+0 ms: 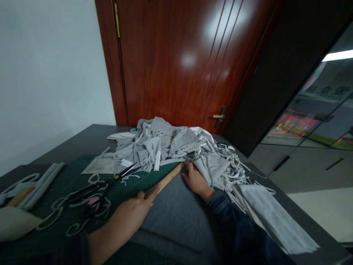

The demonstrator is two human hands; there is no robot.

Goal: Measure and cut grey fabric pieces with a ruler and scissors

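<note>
A wooden ruler lies slantwise along the edge of a dark grey cloth, over a green cutting mat. My left hand is closed on its near end. At the far end is my right hand, fingers curled and drawn together beside the ruler's tip and the cloth's far edge. What those fingers hold, if anything, is hidden. Black-handled scissors rest on the mat left of the ruler, blades partly apart and pointing at the fabric scraps.
A heap of grey fabric scraps and tangled strips covers the table's back. Folded pale cloth lies at right. White-handled scissors and rolled grey cloth sit at left. Behind stand a wooden door and a cabinet.
</note>
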